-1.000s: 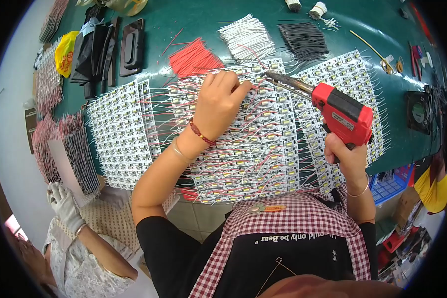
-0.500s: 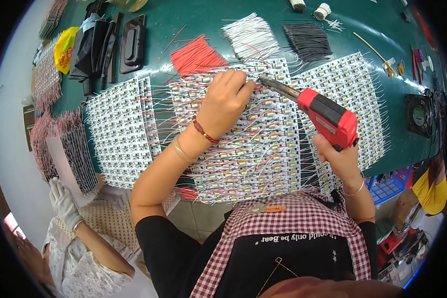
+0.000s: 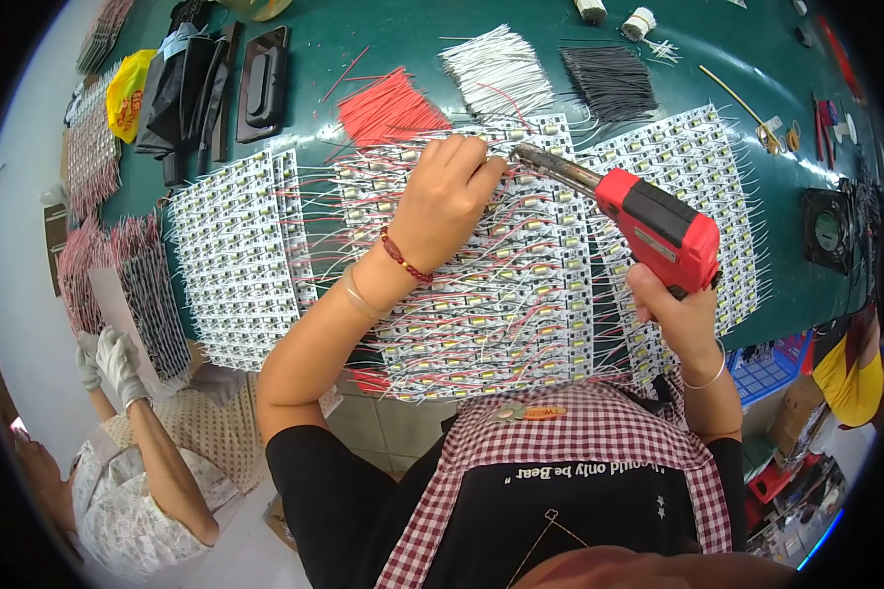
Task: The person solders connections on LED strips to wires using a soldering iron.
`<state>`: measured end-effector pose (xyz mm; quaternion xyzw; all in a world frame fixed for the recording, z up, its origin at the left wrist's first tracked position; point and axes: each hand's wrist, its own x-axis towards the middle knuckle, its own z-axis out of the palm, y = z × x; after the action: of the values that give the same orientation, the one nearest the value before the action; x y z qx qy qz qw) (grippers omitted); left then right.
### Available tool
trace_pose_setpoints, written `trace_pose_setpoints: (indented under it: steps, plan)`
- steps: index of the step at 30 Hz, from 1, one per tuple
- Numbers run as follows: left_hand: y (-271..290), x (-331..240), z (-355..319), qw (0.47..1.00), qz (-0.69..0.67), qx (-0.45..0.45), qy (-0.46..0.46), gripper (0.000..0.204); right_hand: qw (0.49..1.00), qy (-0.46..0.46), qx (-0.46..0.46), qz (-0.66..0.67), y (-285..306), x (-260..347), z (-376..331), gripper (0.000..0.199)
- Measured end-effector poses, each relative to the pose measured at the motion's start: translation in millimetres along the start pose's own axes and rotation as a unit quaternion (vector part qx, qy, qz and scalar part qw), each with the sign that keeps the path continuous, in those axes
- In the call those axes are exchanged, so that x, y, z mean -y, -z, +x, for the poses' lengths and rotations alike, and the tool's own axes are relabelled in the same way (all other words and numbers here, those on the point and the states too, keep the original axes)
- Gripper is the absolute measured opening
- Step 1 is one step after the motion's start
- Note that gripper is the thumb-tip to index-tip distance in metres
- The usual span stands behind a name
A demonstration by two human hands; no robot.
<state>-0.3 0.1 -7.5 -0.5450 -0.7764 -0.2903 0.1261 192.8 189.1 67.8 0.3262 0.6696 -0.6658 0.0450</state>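
Central board panel (image 3: 521, 329): white, rectangular, on the green tabletop (image 3: 403, 29) before the person; rows of small metallic and yellowish components, thin red and white wires lying across.

Soldering gun (image 3: 663, 231): red plastic, black upper panel, darkened metal barrel; tip at the panel's upper part. Small pale label on its side, print too fine to read.

Right hand (image 3: 680, 306): closed around the gun's grip.

Left hand (image 3: 449, 201): over the panel, fingers bent, thumb and fingertips near the gun's tip; whether they pinch a wire cannot be told.

Left board panel (image 3: 231, 265) and right board panel (image 3: 692, 187): similar, fringed with fine wires.

Wire piles, beyond the panels: red wires (image 3: 388, 106), white wires (image 3: 498, 71), black wires (image 3: 609, 83); straight, cut, loosely fanned.

Yellow bag (image 3: 128, 98): crumpled, glossy, red printing.

Apron (image 3: 560, 422): burgundy-and-white checked cloth.

Black shirt (image 3: 560, 510): white lettering, upside down here.
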Motion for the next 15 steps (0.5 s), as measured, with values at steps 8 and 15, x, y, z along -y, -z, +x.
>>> trace_pose_setpoints:
  steps: [8, 15]
  plan:
    - [2, 0, -1, 1.0, 0.029, -0.001, 0.004, 0.018, 1.0, -0.014, -0.019, -0.01, -2, 13, 1, 0.023]
    - [3, -1, 0, 1.0, 0.03, 0.003, 0.005, 0.017, 1.0, 0.012, -0.004, -0.017, -3, 7, 5, 0.017]
